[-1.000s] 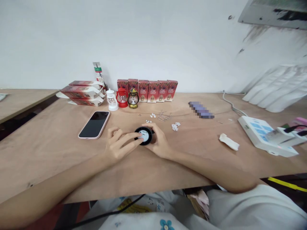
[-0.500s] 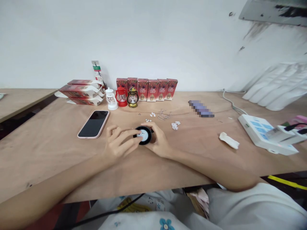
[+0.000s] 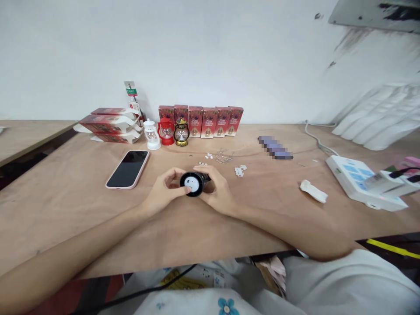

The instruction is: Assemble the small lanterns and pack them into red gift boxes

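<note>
A small black lantern [image 3: 194,183] lies tipped on its side over the wooden table [image 3: 65,205], its round white underside facing me. My right hand [image 3: 216,190] is wrapped round its body from the right. My left hand [image 3: 164,191] is curled against the left of its base, thumb and fingertips touching the rim. Behind my hands lie tiny white parts [image 3: 240,171] and a heap of thin wire hooks [image 3: 223,157].
A phone [image 3: 128,169] lies face up to the left. By the wall stand three small lanterns [image 3: 167,131], a row of red boxes [image 3: 210,120] and stacked flat cartons [image 3: 110,126]. To the right are a white scrap [image 3: 313,191], a white device [image 3: 364,183] and a cable [image 3: 316,141].
The black lantern has been lifted and tilted a little more towards me. My left fingers moved from lying over its base to curling at its left rim.
</note>
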A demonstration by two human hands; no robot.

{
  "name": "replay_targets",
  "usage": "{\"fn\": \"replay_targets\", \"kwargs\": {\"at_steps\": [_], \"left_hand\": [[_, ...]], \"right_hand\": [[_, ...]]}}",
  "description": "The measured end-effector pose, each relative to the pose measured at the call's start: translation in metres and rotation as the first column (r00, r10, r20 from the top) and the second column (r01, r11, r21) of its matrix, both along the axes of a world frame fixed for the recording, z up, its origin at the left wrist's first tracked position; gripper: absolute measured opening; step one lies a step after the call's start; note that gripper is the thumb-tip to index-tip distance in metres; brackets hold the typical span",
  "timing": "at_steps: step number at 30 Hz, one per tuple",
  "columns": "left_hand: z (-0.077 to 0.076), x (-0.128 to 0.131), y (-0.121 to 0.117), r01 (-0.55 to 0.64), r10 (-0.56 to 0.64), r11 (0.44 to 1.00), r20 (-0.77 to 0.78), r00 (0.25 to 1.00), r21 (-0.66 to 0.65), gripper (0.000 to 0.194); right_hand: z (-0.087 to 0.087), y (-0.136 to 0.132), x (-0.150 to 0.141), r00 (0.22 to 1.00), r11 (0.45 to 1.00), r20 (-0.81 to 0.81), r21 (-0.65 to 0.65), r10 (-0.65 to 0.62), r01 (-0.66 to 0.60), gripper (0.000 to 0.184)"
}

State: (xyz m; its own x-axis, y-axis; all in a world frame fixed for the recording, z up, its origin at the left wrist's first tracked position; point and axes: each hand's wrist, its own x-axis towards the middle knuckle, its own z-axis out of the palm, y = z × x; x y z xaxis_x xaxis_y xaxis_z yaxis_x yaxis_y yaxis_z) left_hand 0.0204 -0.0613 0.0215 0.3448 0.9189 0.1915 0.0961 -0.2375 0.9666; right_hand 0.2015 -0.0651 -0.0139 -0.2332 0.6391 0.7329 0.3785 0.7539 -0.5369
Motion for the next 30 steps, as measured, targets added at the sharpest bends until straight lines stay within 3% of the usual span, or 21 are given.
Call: {"fn": "replay_targets", "kwargs": {"at_steps": [7, 12, 16, 19, 25, 30], "left_hand": [[-0.006, 0.002, -0.007, 0.007, -0.008, 0.999, 0.033, 0.999, 0.033, 0.031], [-0.011, 0.006, -0.008, -0.044, 0.042, 0.999, 0.046, 0.998, 0.024, 0.022], [-0.015, 0.007, -0.007, 0.144, -0.115, 0.980, 0.198, 0.973, -0.137, 0.034], [-0.016, 0.009, -0.010, 0.224, -0.156, 0.956, 0.321, 0.934, -0.188, 0.043], [-0.017, 0.009, -0.009, 0.131, -0.045, 0.967, 0.362, 0.931, -0.217, 0.050], [-0.018, 0.004, 0.004, 0.063, 0.062, 0.951, 0.386, 0.920, -0.302, 0.038]], "right_hand": [[-0.001, -0.001, 0.000, 0.996, 0.996, 0.049, 0.053, -0.073, 0.070, 0.035], [0.000, 0.001, 0.003, 0.991, 0.976, 0.039, 0.183, -0.129, 0.119, 0.039], [-0.003, 0.004, 0.007, 0.986, 0.959, 0.073, 0.254, -0.147, 0.124, 0.048], [-0.008, 0.006, 0.007, 0.970, 0.948, 0.065, 0.234, -0.235, 0.215, 0.051], [-0.010, 0.023, 0.011, 0.925, 0.892, 0.129, 0.341, -0.358, 0.298, 0.072], [-0.006, 0.046, 0.032, 0.841, 0.867, 0.236, 0.247, -0.486, 0.432, 0.065]]}}
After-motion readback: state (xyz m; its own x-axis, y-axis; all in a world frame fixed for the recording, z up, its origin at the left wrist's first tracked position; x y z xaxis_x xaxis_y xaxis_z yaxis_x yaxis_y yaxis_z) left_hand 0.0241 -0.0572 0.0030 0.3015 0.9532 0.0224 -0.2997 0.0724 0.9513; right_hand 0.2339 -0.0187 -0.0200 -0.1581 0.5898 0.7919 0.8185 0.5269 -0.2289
